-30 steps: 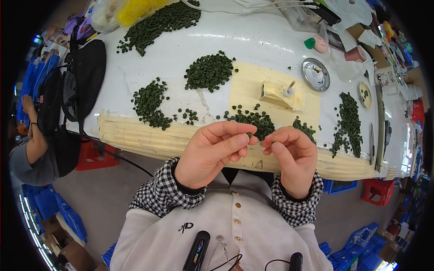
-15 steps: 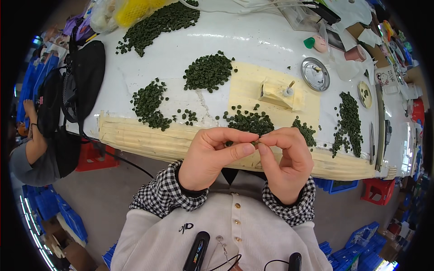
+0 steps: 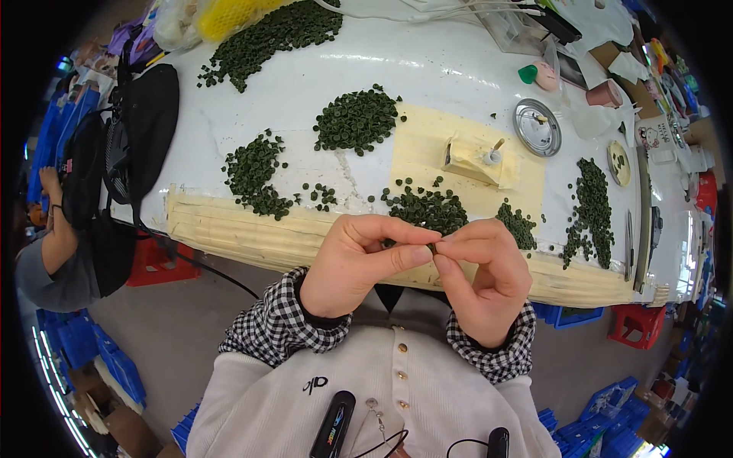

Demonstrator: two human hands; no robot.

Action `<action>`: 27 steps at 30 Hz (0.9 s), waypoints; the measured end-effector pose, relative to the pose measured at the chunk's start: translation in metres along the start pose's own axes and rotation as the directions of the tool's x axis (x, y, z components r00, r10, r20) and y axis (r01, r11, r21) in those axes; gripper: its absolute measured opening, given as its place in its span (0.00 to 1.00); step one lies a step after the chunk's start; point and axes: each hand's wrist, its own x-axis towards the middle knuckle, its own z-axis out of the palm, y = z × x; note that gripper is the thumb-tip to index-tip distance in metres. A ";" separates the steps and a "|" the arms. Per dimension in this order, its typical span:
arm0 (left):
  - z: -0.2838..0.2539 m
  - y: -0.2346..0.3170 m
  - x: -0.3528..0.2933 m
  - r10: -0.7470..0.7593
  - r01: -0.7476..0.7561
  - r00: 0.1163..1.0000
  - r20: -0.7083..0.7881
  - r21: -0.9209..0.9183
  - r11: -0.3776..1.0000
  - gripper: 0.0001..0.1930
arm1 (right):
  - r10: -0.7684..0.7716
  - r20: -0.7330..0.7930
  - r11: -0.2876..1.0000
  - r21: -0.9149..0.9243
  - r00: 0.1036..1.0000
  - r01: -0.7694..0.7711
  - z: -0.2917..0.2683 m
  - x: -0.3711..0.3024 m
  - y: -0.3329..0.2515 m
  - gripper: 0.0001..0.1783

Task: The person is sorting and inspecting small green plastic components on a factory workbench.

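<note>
Above the table's near edge, my left hand (image 3: pixel 355 263) and my right hand (image 3: pixel 486 275) meet at the fingertips. Thumb and forefinger of each are pinched together on a small dark green piece (image 3: pixel 432 248), mostly covered by the fingers. Just beyond them lies a pile of small dark green round pieces (image 3: pixel 424 209), its near side hidden by my hands. A smaller heap of the same pieces (image 3: pixel 518 227) is beside my right hand. Behind these, a block wrapped in yellowish tape (image 3: pixel 472 162) with a short upright post stands on a pale yellow sheet (image 3: pixel 412 145).
More green piles lie at the left (image 3: pixel 256 174), centre (image 3: pixel 356 120) and right (image 3: pixel 589 208). A round metal lid (image 3: pixel 537 127) and a cream dish (image 3: pixel 619 163) sit at right, near slim metal tools (image 3: pixel 628 244). A black bag (image 3: pixel 151 130) hangs at the left edge; a person (image 3: pixel 57 256) is beyond.
My fingertips have shifted slightly, and the green piece between them shows less plainly. The whole view has moved a little; the piles look the same.
</note>
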 end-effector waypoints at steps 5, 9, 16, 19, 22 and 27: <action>-0.001 0.005 0.002 -0.139 0.159 0.978 0.155 -0.121 0.980 0.10 | 0.060 0.109 0.961 0.264 0.992 -0.087 -0.009 -0.001 0.009 0.11; -0.004 0.002 0.002 -0.134 0.148 0.975 0.178 -0.069 0.986 0.08 | 0.027 0.131 0.977 0.207 0.991 -0.054 -0.015 0.001 0.009 0.11; 0.003 0.007 -0.001 -0.057 0.049 0.991 0.119 0.073 0.996 0.07 | 0.027 0.137 0.992 0.119 0.990 -0.043 -0.015 0.000 0.007 0.11; 0.004 0.004 -0.003 0.025 -0.042 0.995 0.093 0.185 0.982 0.06 | 0.038 0.121 0.990 0.134 0.992 -0.054 -0.014 0.001 0.005 0.10; 0.003 0.001 -0.003 0.082 -0.108 0.992 0.101 0.294 0.949 0.05 | 0.073 0.050 0.978 0.190 0.996 -0.081 -0.009 -0.001 0.005 0.10; 0.004 0.002 -0.005 0.067 -0.087 0.995 0.078 0.295 0.951 0.04 | -0.015 0.091 0.999 0.050 0.996 0.010 -0.010 0.003 0.005 0.10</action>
